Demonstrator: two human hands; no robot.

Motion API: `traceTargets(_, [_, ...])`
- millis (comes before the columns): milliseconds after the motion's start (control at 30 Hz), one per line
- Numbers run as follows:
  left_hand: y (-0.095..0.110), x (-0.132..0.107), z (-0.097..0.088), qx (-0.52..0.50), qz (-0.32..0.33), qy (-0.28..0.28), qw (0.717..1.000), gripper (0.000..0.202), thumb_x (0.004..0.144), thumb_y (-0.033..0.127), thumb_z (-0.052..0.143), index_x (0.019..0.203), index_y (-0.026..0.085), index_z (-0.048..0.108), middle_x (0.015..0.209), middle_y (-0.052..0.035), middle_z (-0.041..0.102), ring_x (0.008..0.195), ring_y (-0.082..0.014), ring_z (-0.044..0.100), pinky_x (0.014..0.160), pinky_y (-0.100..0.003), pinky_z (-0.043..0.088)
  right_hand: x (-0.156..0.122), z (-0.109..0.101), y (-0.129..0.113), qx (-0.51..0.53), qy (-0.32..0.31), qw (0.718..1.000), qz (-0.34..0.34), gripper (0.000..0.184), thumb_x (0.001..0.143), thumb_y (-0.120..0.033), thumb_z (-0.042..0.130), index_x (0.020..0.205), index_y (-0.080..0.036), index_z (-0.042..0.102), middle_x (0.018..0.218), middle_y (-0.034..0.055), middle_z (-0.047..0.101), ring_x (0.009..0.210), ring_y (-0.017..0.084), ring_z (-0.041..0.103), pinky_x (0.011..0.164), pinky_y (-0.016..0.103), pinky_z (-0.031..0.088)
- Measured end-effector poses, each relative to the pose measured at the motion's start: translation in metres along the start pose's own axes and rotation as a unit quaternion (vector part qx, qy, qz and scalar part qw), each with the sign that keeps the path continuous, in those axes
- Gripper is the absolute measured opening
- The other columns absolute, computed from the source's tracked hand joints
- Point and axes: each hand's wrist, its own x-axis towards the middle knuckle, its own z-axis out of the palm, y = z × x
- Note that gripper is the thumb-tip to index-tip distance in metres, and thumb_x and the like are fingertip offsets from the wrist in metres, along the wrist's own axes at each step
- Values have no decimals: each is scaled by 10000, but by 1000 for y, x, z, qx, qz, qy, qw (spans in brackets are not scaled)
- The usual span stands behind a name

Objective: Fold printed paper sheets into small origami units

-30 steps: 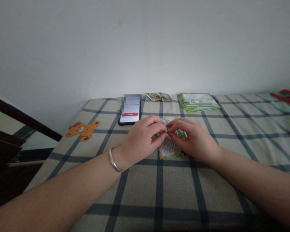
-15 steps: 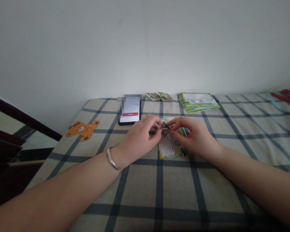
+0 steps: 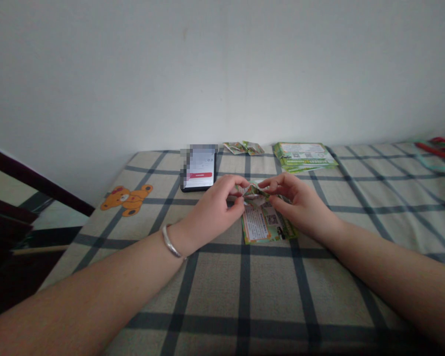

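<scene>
A small piece of folded printed paper (image 3: 255, 194) is pinched between my two hands, its folds spread out sideways. My left hand (image 3: 222, 202) grips its left end between thumb and fingers. At its right end, my right hand (image 3: 298, 200) holds it the same way. Beneath the folded paper lies a flat green-and-white printed leaflet (image 3: 257, 227) with a square code on it. The hands and the folded piece cover the leaflet's far part.
Behind my left hand lies a phone (image 3: 198, 168) with a lit screen. Two folded paper pieces (image 3: 244, 148) and a stack of leaflets (image 3: 306, 154) lie by the wall. A bear figure (image 3: 126, 199) is at left, red and green items (image 3: 443, 151) far right, on the checked tablecloth (image 3: 215, 296).
The folded paper has been drawn wider between my hands. My right hand has shifted slightly right, uncovering more of the leaflet's code.
</scene>
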Motion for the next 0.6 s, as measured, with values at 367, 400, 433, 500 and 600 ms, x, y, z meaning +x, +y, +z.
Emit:
traceTargets(367, [-4,2,1,-85,-16,8,996,265,866,72,479,1104,182,519,1142,-74,612,1003,-140,650,886,-314,555,3,-2,2,125,7,992,27,181,742,-84,564,818,-227,482,1059,30,657,939,146,651,803,315,534])
traceTargets(400, [-3,2,1,-86,-18,9,996,264,868,72,477,1104,181,522,1145,-75,612,1004,-141,650,887,-316,554,3,-2,2,135,7,990,28,186,737,-79,563,815,-227,483,1050,24,658,933,142,650,798,308,532])
traceTargets(433, [-3,2,1,-86,-22,9,996,264,869,73,475,1105,180,526,1146,-76,612,1000,-142,650,879,-315,555,3,-2,2,146,5,989,30,188,734,-74,562,810,-227,482,1044,19,660,926,138,650,791,300,530])
traceTargets(500, [-3,2,1,-89,-28,10,996,265,870,76,471,1108,178,529,1135,-75,615,978,-141,655,841,-303,562,4,-3,2,159,5,987,36,190,728,-68,558,797,-226,480,1026,11,664,909,133,650,774,290,527])
traceTargets(600, [-2,2,0,-100,-32,13,994,252,875,83,468,1101,174,533,1118,-69,618,955,-137,659,820,-293,564,4,-3,1,169,12,984,46,180,722,-73,558,790,-224,487,1002,8,666,876,131,646,745,283,520])
